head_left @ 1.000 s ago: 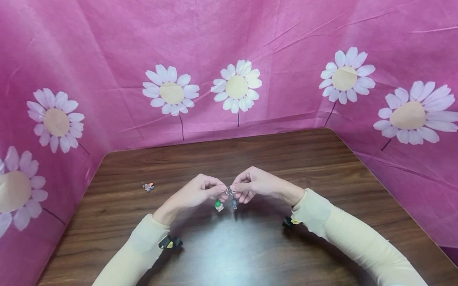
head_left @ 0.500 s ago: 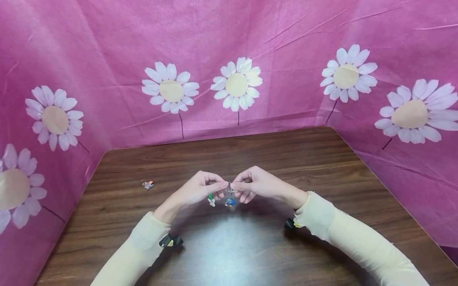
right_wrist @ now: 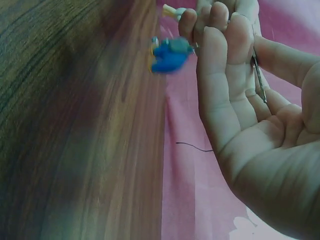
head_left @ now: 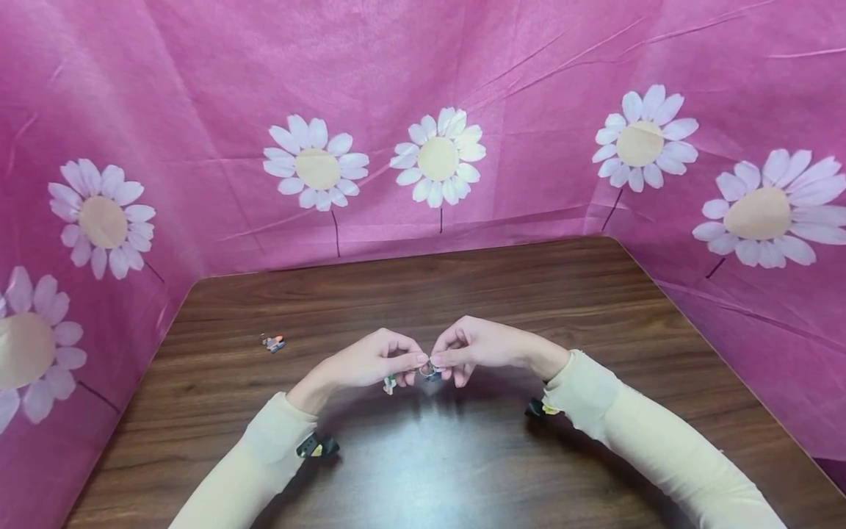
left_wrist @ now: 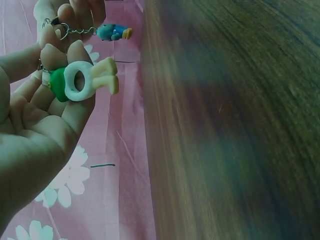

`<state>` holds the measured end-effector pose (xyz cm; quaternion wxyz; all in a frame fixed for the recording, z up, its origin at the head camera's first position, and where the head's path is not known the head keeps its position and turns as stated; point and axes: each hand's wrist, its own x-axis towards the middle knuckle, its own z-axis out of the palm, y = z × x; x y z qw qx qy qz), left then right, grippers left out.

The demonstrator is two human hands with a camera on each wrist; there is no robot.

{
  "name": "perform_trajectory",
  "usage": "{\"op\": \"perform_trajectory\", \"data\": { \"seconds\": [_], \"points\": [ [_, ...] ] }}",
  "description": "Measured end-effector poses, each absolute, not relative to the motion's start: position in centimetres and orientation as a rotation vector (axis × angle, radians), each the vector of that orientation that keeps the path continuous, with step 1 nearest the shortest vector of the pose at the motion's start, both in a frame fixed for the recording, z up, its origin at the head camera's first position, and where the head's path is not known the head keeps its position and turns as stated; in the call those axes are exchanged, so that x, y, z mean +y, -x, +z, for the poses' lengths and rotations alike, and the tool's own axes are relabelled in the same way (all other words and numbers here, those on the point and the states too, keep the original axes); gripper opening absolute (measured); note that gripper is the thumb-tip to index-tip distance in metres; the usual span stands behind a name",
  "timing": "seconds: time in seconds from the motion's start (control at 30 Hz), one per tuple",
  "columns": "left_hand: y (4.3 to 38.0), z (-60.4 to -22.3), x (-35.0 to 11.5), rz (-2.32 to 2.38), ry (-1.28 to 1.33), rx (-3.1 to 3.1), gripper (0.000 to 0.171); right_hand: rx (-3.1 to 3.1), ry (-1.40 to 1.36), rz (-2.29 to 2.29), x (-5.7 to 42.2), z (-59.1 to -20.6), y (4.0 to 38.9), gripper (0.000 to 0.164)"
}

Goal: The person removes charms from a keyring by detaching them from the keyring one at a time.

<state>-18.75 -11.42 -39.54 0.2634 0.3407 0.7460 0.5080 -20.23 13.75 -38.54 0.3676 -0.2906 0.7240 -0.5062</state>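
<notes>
In the head view my left hand (head_left: 370, 358) and right hand (head_left: 481, 347) meet at the fingertips above the table. Both pinch at a metal key ring (head_left: 428, 369) between them. A keychain figure with green top, white ring and cream legs (left_wrist: 79, 80) hangs by the left fingers in the left wrist view. From a short chain (left_wrist: 82, 31) near the right fingers dangles a blue and grey-green keychain figure (left_wrist: 114, 32). The right wrist view shows that blue figure (right_wrist: 172, 54) slightly blurred, and a thin metal edge (right_wrist: 259, 75) by the right thumb. Exactly how the rings join is hidden by fingers.
Another small orange and grey-blue keychain figure (head_left: 273, 343) lies on the wooden table (head_left: 529, 279), left of the hands. Pink cloth (head_left: 515, 88) with daisies stands around the back and sides. Each sleeve cuff carries a small black device (head_left: 319, 445).
Both hands have dipped slightly toward the person, fingertips staying close together. The green and white figure has shifted left, and the blue one has swung about under the ring.
</notes>
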Motion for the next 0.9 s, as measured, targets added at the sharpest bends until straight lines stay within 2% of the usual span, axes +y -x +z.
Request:
{"op": "perform_trajectory", "data": {
  "seconds": [0.43, 0.9],
  "points": [
    [18.81, -39.5, -11.61, 1.426, -0.895, 2.025, 0.029, 1.823, 0.742, -1.372, 14.02, -38.86, 20.4, 0.027],
    [18.76, -39.28, -11.8, 1.479, -0.817, 2.058, 0.028, 1.954, 0.611, -1.521, 13.13, -38.89, 19.6, 0.023]
  ]
}}
